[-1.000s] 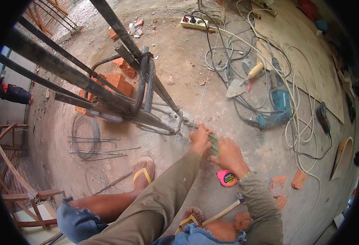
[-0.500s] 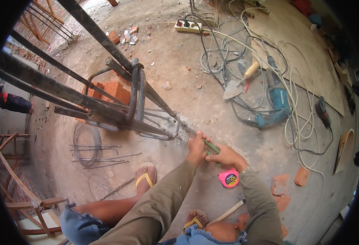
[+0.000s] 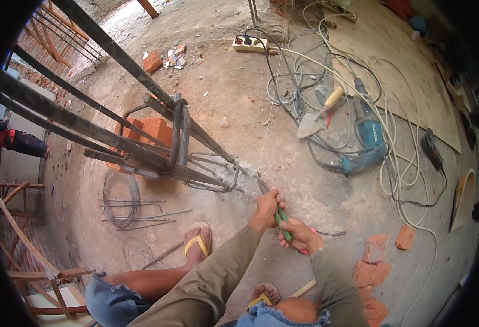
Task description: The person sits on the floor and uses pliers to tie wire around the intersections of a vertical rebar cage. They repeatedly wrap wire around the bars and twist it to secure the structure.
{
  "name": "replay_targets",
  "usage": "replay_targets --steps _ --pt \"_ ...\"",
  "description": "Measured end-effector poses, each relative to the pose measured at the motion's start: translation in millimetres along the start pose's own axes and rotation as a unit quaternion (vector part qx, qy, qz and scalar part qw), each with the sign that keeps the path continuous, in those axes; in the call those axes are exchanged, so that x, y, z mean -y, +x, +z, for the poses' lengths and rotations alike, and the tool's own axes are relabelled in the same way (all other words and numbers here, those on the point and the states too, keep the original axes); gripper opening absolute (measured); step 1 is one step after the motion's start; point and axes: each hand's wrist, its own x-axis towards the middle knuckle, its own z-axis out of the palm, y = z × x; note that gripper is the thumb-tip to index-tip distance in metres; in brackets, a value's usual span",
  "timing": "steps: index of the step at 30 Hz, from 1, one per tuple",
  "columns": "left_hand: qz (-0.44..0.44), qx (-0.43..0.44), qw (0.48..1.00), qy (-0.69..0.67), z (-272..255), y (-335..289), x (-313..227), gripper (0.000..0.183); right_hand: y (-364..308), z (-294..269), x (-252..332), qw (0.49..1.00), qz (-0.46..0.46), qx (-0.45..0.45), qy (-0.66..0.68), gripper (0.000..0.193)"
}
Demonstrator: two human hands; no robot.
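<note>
My left hand [image 3: 268, 210] is closed around the upper part of green-handled pliers [image 3: 286, 235]. Lower on the same handles my right hand [image 3: 303, 235] is closed as well. The dark end of the pliers points up and away toward the foot of a rebar column cage [image 3: 177, 171]; what its tip touches is too small to tell. A pink tape measure [image 3: 304, 252] on the floor is mostly covered by my right hand. A thin dark rod [image 3: 332, 233] shows just right of that hand.
Tangled cables, a trowel [image 3: 310, 124], a teal power tool [image 3: 371, 139] and a power strip [image 3: 250, 43] lie far right. Bricks [image 3: 375, 248] rest at near right. Coiled wire [image 3: 120, 199] and rods lie left. A taut string [image 3: 266, 128] runs beyond my hands. A person [image 3: 19, 140] stands far left.
Both hands have moved slightly nearer and right with the pliers, whose handles now point more toward me. The tape measure, in plain view before, is now mostly covered.
</note>
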Motion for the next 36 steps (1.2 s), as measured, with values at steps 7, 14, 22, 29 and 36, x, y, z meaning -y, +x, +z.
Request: replay_targets --steps 7,14,22,29,36 --pt "0.170 0.084 0.932 0.308 -1.6 -37.0 25.4 0.039 -29.9 29.8 -25.8 0.964 -0.166 -0.150 -0.146 0.047" --pt "0.256 0.020 0.801 0.541 11.3 -73.9 17.0 0.030 -52.1 42.7 -59.5 0.933 -0.261 -0.157 -0.192 0.060" --pt "0.248 -0.042 0.818 0.517 1.2 -71.1 9.8 0.028 -95.4 39.1 -54.7 0.988 -0.134 -0.007 0.076 0.091" --pt "0.200 -0.156 0.951 0.176 -18.8 -72.5 20.7 0.027 -121.7 40.1 -26.2 0.993 -0.051 0.021 -0.103 0.078" --pt "0.345 -0.348 0.841 0.229 -75.1 -85.5 -9.4 0.029 -137.6 46.1 -7.0 0.938 -0.018 0.084 -0.336 0.050"
